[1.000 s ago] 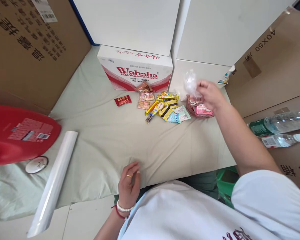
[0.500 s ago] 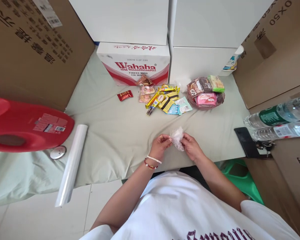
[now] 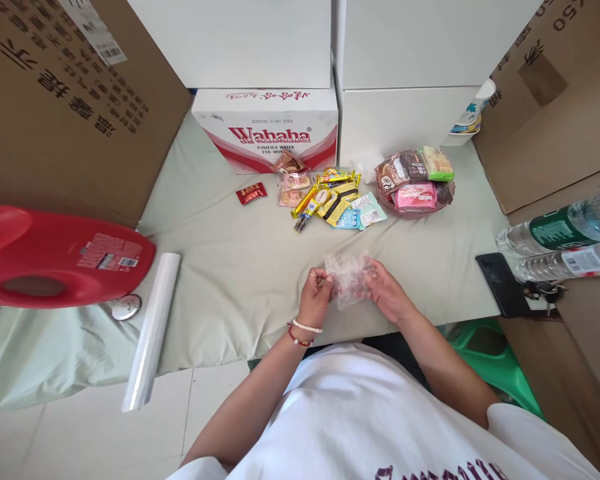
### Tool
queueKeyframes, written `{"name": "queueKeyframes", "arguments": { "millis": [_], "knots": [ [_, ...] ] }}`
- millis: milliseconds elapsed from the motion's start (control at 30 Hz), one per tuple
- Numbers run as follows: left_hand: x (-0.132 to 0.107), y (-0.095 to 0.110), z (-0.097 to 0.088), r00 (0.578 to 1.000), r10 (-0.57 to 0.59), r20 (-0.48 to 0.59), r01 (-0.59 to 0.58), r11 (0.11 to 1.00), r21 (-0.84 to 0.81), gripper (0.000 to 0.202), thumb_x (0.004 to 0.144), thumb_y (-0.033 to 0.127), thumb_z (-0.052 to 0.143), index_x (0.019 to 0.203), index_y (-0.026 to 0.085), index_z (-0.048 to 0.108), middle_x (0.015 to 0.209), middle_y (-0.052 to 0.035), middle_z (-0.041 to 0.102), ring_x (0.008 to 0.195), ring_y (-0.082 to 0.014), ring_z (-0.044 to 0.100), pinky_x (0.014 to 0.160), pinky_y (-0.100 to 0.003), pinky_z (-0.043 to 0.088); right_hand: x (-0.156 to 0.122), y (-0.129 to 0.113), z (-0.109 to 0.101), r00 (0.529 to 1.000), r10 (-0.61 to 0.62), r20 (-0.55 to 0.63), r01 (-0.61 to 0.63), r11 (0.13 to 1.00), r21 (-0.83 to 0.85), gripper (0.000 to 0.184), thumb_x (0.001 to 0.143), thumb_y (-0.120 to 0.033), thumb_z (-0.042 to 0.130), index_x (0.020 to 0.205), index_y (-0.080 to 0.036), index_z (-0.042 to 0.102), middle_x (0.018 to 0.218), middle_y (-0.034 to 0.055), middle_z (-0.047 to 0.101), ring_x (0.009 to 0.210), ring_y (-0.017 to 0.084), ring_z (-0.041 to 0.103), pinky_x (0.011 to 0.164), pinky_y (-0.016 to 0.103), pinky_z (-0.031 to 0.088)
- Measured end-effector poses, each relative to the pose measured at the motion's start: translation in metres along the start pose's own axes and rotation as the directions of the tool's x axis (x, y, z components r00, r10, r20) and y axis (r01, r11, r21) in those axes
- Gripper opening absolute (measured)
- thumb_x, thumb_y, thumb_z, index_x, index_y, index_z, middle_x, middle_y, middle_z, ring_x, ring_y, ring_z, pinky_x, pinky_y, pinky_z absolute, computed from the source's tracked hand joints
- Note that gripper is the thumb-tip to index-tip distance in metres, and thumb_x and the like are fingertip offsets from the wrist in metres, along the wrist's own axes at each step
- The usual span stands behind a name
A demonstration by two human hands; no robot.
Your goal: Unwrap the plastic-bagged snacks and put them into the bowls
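My left hand (image 3: 315,298) and my right hand (image 3: 386,293) both pinch a crumpled clear plastic bag (image 3: 347,279), stretched between them just above the pale green cloth (image 3: 240,267). Beyond my hands lies a heap of snack packets (image 3: 330,200) in yellow, blue and pink wrappers. A single red packet (image 3: 251,193) lies to their left. A pinkish bowl (image 3: 414,200) full of wrapped snacks stands at the right of the heap.
A Wahaha carton (image 3: 270,130) and white boxes stand at the back. Brown cardboard boxes flank both sides. A red jug (image 3: 55,257), a roll of clear film (image 3: 153,330) and a small round lid (image 3: 126,307) lie left. A black phone (image 3: 500,283) and water bottles (image 3: 560,243) lie right.
My right hand brought the plastic bag from beside the snack bowl down to the near edge. My left hand rose from the cloth and took hold of it; now the bag is spread wider.
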State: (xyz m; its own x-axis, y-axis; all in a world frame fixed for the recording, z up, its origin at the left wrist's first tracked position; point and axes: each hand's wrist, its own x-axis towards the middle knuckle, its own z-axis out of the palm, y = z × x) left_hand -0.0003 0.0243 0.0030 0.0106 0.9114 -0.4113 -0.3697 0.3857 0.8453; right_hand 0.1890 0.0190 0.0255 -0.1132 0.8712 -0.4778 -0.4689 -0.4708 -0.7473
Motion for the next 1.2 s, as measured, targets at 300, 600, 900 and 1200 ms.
{"name": "queueKeyframes", "arguments": {
  "millis": [300,600,900,1200],
  "knots": [
    [-0.003,0.009,0.000,0.969,-0.186,0.163,0.225,0.937,-0.266,0.031,0.078,0.041,0.076,0.099,0.022,0.064,0.095,-0.0035,0.071,0.081,-0.0177,0.066,0.075,-0.034,0.055,0.007,-0.004,0.002,0.971,-0.138,-0.192,0.107,0.980,-0.167,0.043,0.057,-0.043,0.095,0.082,-0.024,0.065,0.074,-0.0055,0.060,0.060,0.010,0.044,0.052,0.023,0.035],
    [-0.007,0.008,0.008,0.915,-0.260,0.308,0.303,0.948,-0.100,0.039,0.062,0.039,0.094,0.083,0.016,0.070,0.091,-0.0026,0.070,0.063,-0.0058,0.051,0.047,-0.019,0.033,0.009,0.006,0.003,0.954,-0.201,-0.222,0.160,0.969,-0.188,0.036,0.063,-0.040,0.088,0.083,-0.024,0.062,0.071,-0.0067,0.057,0.056,0.009,0.044,0.053,0.023,0.036],
    [0.002,0.027,-0.008,0.947,-0.222,0.231,0.259,0.955,-0.142,0.056,0.069,0.057,0.092,0.108,0.023,0.070,0.104,-0.0044,0.069,0.091,-0.0141,0.063,0.075,-0.026,0.054,0.013,-0.017,-0.012,0.951,-0.194,-0.239,0.176,0.980,-0.094,0.037,0.058,-0.034,0.091,0.084,-0.026,0.066,0.076,-0.0029,0.068,0.064,0.015,0.060,0.063,0.030,0.051],
    [-0.004,0.009,0.020,0.912,-0.278,0.300,0.317,0.944,-0.089,0.046,0.064,0.050,0.095,0.081,0.018,0.067,0.090,-0.0040,0.071,0.088,-0.0159,0.065,0.080,-0.030,0.054,0.008,-0.003,0.005,0.959,-0.180,-0.219,0.140,0.972,-0.187,0.033,0.057,-0.033,0.085,0.081,-0.026,0.063,0.071,-0.0034,0.064,0.062,0.016,0.056,0.060,0.030,0.048]
  ]
}}
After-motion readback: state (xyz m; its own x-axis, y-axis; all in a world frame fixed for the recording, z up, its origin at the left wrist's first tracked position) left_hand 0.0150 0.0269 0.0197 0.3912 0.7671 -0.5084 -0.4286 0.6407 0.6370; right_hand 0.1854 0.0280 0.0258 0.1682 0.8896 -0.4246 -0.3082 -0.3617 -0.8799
